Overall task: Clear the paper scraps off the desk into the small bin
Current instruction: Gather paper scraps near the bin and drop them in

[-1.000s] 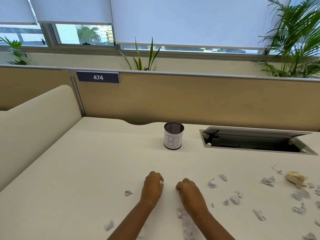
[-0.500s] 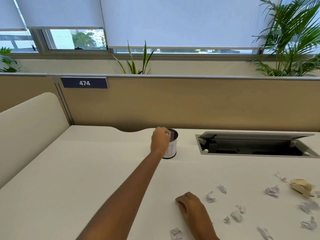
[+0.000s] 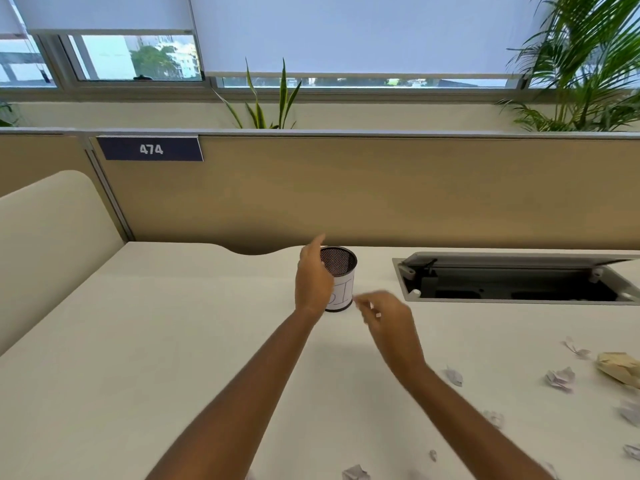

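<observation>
The small bin (image 3: 343,276) is a black mesh cup with a white paper label, standing at the back middle of the cream desk (image 3: 173,341). My left hand (image 3: 313,278) is at the bin's left rim, fingers spread and empty. My right hand (image 3: 388,323) hovers just right of the bin, blurred, its fingertips pinched on a small white paper scrap (image 3: 371,309). Several crumpled white scraps lie on the desk to the right, one (image 3: 453,376) beside my right forearm, another (image 3: 559,378) farther right, and one (image 3: 355,473) at the bottom edge.
An open cable tray (image 3: 512,278) is sunk into the desk right of the bin. A crumpled brown paper ball (image 3: 620,368) lies at the right edge. A tan divider (image 3: 346,188) closes the back and a cream side panel (image 3: 52,237) the left.
My left hand carried a scrap from the desk to the bin and now stands open at its rim. My right hand lifted off the desk and moved up toward the bin.
</observation>
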{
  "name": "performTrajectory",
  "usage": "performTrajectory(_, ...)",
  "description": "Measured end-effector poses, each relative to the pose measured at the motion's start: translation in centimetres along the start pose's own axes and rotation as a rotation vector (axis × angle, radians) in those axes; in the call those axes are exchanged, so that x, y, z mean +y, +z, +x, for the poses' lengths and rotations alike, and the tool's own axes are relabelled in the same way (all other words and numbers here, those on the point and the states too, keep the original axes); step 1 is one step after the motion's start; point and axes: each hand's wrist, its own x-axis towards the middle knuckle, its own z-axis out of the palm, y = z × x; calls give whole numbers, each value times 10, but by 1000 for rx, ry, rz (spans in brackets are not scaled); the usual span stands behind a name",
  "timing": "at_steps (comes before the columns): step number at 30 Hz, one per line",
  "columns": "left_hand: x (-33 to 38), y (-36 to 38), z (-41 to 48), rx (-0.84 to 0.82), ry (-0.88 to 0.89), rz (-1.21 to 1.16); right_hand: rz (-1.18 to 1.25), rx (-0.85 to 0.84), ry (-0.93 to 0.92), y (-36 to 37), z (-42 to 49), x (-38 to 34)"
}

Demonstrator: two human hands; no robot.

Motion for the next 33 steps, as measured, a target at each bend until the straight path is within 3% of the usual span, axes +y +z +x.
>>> performTrajectory(3,-17,1,-24,42,-20,67,-22,58,-47,4,47,-20)
performTrajectory(10,-49,6,-64,-166,-127,362,-80,-60,2,17,97,-41)
performTrajectory(15,-61,2,-86,-364,-127,539,-71,-17,90,-3,65,-18)
performTrajectory(20,-70,-9,-98,-402,-71,596,-195,-49,179,-41,2,40)
performTrajectory(27,-69,-31,-118,-490,7,761,-470,-294,474,-70,-59,93)
performTrajectory(33,-60,-65,-133,-442,-105,1038,-515,-391,381,-55,-79,70)
